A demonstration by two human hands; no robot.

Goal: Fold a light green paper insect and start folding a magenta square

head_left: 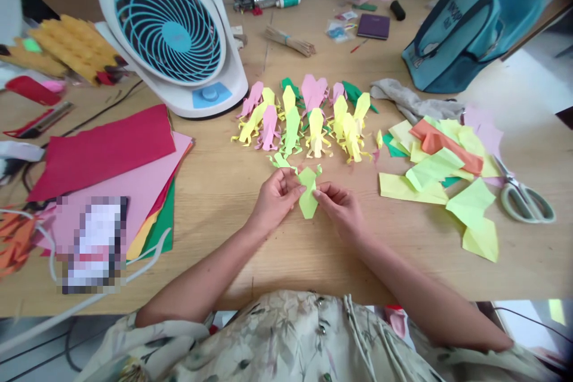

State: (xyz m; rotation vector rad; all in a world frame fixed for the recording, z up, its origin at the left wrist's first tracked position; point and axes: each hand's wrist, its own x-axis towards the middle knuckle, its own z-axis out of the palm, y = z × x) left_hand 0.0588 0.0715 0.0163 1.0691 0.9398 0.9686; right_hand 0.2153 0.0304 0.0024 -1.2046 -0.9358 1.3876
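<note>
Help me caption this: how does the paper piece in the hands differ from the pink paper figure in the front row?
Colour: the paper piece is light green, the paper figure pink.
Pose: the paper piece is held between left hand and right hand; the paper figure rests on the table.
Both are paper, with thin curled ends.

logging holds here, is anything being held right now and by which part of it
Yes, a light-green origami figure: the left grip pinches its left edge, the right grip its right edge.
</note>
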